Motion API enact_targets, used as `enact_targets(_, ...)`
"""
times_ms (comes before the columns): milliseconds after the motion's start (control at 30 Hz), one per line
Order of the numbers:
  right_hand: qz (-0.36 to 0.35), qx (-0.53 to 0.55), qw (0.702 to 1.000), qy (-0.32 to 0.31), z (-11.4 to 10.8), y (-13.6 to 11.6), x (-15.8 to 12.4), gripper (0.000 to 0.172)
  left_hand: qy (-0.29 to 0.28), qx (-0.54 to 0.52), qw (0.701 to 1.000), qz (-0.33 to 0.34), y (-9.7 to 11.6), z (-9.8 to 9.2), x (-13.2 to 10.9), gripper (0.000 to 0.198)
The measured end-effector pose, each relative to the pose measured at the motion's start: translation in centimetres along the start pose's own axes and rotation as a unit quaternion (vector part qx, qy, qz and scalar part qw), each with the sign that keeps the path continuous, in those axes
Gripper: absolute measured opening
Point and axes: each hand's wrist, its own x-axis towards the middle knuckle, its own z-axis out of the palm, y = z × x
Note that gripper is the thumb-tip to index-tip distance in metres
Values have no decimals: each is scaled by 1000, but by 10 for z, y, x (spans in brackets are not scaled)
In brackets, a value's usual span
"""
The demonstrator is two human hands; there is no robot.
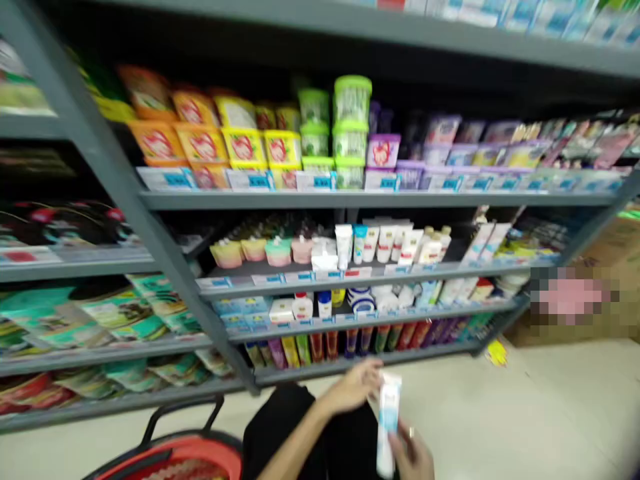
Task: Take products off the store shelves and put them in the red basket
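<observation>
While a big gray metal shelf (375,199) fills most of the view, the whole scene looks tilted and a bit blurry. A pale floor (500,413) runs along under it, and a brown cardboard box (615,247) sits off to the right with a blurred pink patch (570,297) on its side. More of the shelf holds green packs (110,327) on the left side of a gray post.

Up high, orange and yellow packs (245,150) stand next to green tubs (353,127) and purple packs (440,150). One shelf down, pale round jars (255,250) sit beside white tubes (385,243). Lower down there are white bottles (303,307), and under them a row of bright tubes (380,337). Small price tags (325,275) line the shelf edges.

Near the bottom of the view, a red basket (190,457) with a black handle (183,413) sits beside a black shirt (295,433). The person holds a white tube (389,420) with a blue label upright in front of the shirt, below the lowest shelf. The right hand (413,457) is at the low end of the tube, with its fingers (403,443) curled and pinching it. A small ring (411,432) shines on one finger. The left hand (355,387) is at the top end, with its fingers close together, but the blur hides whether they press on the tube.
</observation>
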Motion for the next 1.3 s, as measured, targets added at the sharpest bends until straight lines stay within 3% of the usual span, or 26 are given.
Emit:
enact_targets(67,-3,31,999,17,-3,-28,16,45,48,-36,998,5,16,-12,0,95)
enact_targets(167,-53,65,996,43,-9,-54,50,47,123,-36,991,24,28,-29,9,78)
enact_targets(267,-73,86,992,62,-20,-60,65,42,125,-38,991,6,29,-22,24,68)
enact_targets(367,-69,102,988,88,-35,-55,53,40,62,-51,997,1,24,8,42,64)
enact_targets(533,-2,127,979,162,-66,-30,4,49,-54,-11,998,-28,16,79,83,75)
enact_targets(667,72,129,957,248,-97,-1,-29,58,-129,14,991,-44,31,128,96,79)
enact_targets(733,94,124,949,275,-107,11,-34,59,-175,82,981,-27,44,140,92,72)
enact_targets(833,81,122,948,282,-107,21,-19,58,-217,196,956,31,56,137,86,56)
enact_targets(933,38,127,960,245,-96,16,21,52,-230,130,964,12,58,119,93,51)
enact_targets(1067,-49,80,986,135,-98,-25,96,41,-162,9,987,10,75,94,123,60)
enact_targets(1167,-136,-55,989,0,-119,-90,157,34,-113,-15,991,73,115,84,146,47)
enact_targets(1300,-182,-183,951,-168,-150,-193,235,22,-51,-34,990,125,175,82,167,35)
